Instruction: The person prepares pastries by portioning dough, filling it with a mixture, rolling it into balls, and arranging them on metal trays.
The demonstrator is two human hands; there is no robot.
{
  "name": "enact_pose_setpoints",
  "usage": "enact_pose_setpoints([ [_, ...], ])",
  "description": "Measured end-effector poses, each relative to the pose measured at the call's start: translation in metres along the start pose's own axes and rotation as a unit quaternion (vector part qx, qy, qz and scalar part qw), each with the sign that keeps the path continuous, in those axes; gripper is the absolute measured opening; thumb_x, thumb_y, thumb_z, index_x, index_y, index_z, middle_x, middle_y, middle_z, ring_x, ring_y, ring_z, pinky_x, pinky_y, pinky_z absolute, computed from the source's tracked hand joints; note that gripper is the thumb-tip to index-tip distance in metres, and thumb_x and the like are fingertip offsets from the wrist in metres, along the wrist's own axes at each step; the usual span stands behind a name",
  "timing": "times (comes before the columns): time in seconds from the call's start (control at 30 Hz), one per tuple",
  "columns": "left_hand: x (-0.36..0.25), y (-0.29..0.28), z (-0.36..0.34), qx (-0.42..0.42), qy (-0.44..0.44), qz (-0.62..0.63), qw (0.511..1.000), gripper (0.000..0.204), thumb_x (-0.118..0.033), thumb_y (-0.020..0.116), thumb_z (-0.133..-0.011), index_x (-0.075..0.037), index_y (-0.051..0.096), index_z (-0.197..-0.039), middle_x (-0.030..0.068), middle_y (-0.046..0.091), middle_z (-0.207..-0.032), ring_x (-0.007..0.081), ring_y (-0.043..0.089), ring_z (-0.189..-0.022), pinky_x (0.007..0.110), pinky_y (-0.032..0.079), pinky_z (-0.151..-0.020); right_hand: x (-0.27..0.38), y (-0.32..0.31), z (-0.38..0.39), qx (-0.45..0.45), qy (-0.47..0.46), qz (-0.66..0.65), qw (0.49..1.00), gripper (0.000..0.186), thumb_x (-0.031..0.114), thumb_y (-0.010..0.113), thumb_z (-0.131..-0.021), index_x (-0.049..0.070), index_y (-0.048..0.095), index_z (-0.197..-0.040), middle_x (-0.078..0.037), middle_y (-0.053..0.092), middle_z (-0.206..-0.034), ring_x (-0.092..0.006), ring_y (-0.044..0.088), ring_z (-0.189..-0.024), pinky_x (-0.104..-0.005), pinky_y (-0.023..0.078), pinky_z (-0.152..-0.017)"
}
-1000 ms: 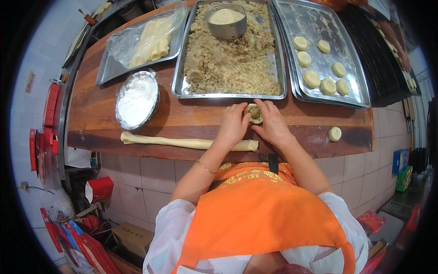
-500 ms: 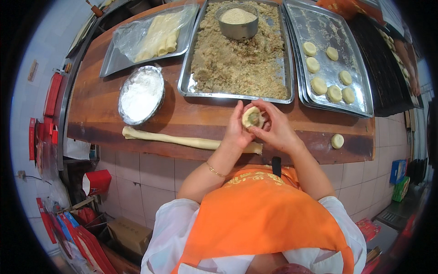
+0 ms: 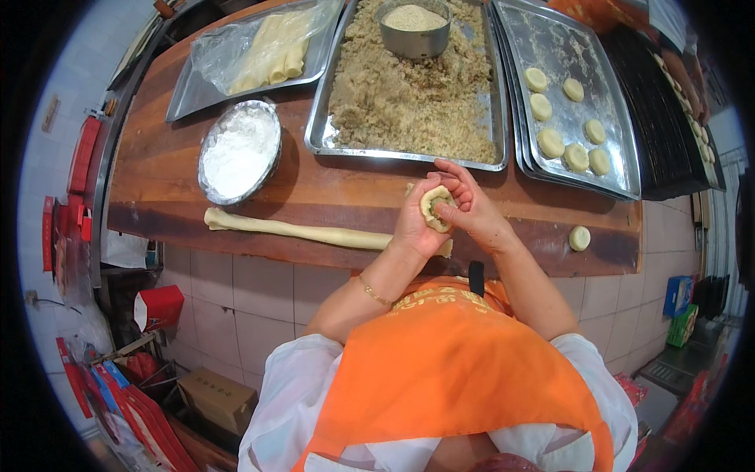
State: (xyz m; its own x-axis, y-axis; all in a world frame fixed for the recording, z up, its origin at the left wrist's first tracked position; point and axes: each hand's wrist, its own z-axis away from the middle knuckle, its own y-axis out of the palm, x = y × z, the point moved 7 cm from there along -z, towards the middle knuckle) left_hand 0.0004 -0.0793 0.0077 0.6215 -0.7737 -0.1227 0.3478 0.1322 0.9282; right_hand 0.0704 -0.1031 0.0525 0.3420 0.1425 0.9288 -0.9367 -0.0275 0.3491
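A small piece of pale dough with greenish-brown filling (image 3: 435, 211) sits cupped in my left hand (image 3: 415, 219), whose fingers wrap round it. My right hand (image 3: 477, 215) presses its thumb at the dough's opening, and its other fingers stretch out behind. Beneath my left wrist a long dough roll (image 3: 307, 230) lies along the table's near edge. Just beyond my hands stands a large metal tray of crumbly brown filling (image 3: 409, 110), with a round metal tin of pale grains or seeds (image 3: 415, 39) on it. One shaped dough round (image 3: 580, 238) rests on the table to the right.
Left of the filling are a bowl of white flour (image 3: 240, 153) and a tray (image 3: 179, 101) with plastic-covered dough rolls (image 3: 271, 59). Stacked trays (image 3: 621, 169) with several dough rounds stand right. Farther right, another person's arm (image 3: 683, 75) reaches beside black trays (image 3: 661, 118).
My left hand has turned and closed more round the dough. The right thumb has moved into its opening while the right fingers have lifted away.
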Motion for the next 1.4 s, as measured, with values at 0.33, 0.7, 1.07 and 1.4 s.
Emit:
enact_pose_setpoints([
  [0.33, -0.003, 0.011, 0.007, -0.008, 0.006, 0.04, 0.999, 0.02, -0.027, 0.062, -0.097, -0.008, 0.067, -0.096, 0.0067, 0.067, -0.094, 0.0223, 0.065, -0.092, 0.036, 0.056, -0.081, 0.026, 0.011, 0.003, -0.033, -0.032, 0.11, 0.993, 0.076, 0.011, 0.07, -0.086, 0.009, 0.032, -0.152, -0.011, 0.053, -0.132, -0.0164, 0.054, -0.117, -0.0301, 0.047, -0.098],
  [0.7, 0.004, -0.031, -0.011, 0.028, 0.004, 0.082, 0.996, 0.029, -0.039, 0.06, -0.1, -0.01, 0.062, -0.102, 0.0063, 0.065, -0.099, 0.0195, 0.063, -0.095, 0.036, 0.054, -0.087, -0.003, 0.011, 0.003, -0.047, -0.063, 0.13, 0.988, 0.064, 0.007, 0.064, -0.09, 0.007, 0.038, -0.149, -0.009, 0.054, -0.131, -0.0142, 0.054, -0.115, -0.0295, 0.048, -0.097],
  [1.07, -0.005, -0.012, 0.013, 0.059, 0.107, -0.125, 0.985, 0.03, -0.034, 0.047, -0.104, -0.01, 0.061, -0.113, 0.0055, 0.065, -0.106, 0.0169, 0.063, -0.099, 0.032, 0.053, -0.085, 0.01, 0.019, 0.009, -0.045, -0.034, 0.077, 0.995, 0.064, 0.006, 0.062, -0.09, 0.006, 0.037, -0.149, -0.008, 0.053, -0.132, -0.0149, 0.052, -0.12, -0.0298, 0.045, -0.101],
  [1.4, -0.013, 0.029, 0.034, 0.09, 0.045, -0.165, 0.981, 0.036, -0.041, 0.045, -0.104, -0.012, 0.058, -0.12, 0.0022, 0.063, -0.106, 0.0102, 0.063, -0.091, 0.02, 0.049, -0.059, 0.008, 0.011, 0.001, -0.054, -0.014, 0.005, 0.998, 0.063, 0.008, 0.06, -0.091, 0.008, 0.038, -0.149, -0.006, 0.057, -0.131, -0.0118, 0.055, -0.115, -0.0268, 0.05, -0.092],
])
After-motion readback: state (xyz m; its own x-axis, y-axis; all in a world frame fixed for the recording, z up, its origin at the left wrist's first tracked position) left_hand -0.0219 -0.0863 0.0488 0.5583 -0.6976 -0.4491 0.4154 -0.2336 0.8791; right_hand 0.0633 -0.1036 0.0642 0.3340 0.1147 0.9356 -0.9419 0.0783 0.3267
